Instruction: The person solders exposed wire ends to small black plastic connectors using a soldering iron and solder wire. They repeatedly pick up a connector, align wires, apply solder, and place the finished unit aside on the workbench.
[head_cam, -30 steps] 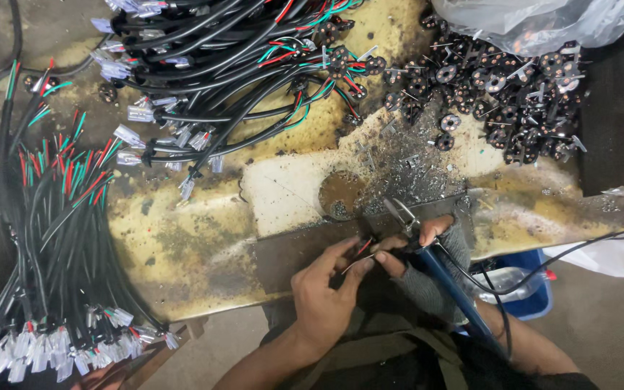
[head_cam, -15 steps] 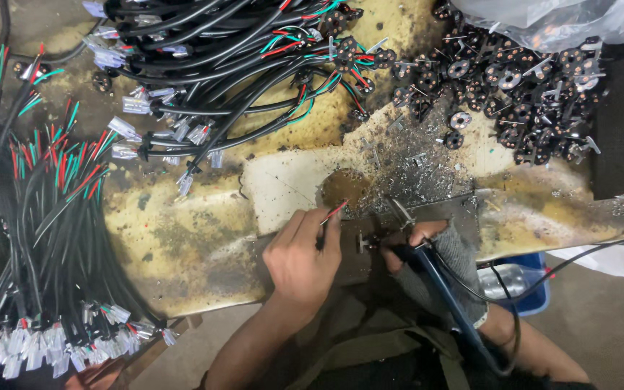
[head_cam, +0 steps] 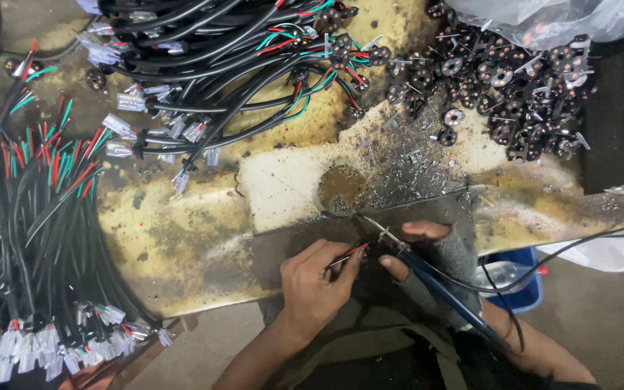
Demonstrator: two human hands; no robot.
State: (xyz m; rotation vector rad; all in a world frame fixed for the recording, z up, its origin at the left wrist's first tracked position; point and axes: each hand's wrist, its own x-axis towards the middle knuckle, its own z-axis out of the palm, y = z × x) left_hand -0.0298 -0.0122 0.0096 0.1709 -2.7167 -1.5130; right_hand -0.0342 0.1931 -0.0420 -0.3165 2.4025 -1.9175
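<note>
Left hand (head_cam: 315,285) pinched thin red wire (head_cam: 348,254) just below round brown scorch mark (head_cam: 341,189) on workbench (head_cam: 182,231). Right hand (head_cam: 431,263) gripped blue-handled soldering iron (head_cam: 427,271), tip beside wire end, under scorch mark.

Two hands: left hand (head_cam: 319,289), right hand (head_cam: 427,256). One soldering iron (head_cam: 427,271), blue handle. One thin red-tipped wire (head_cam: 348,254) pinched in left hand. Two big heaps of black cable harnesses: one top (head_cam: 211,50), one left (head_cam: 37,217); cables too many to count. One pile of small black round parts (head_cam: 500,79), dozens. One clear plastic bag (head_cam: 543,18). One blue tub (head_cam: 521,289).
</note>
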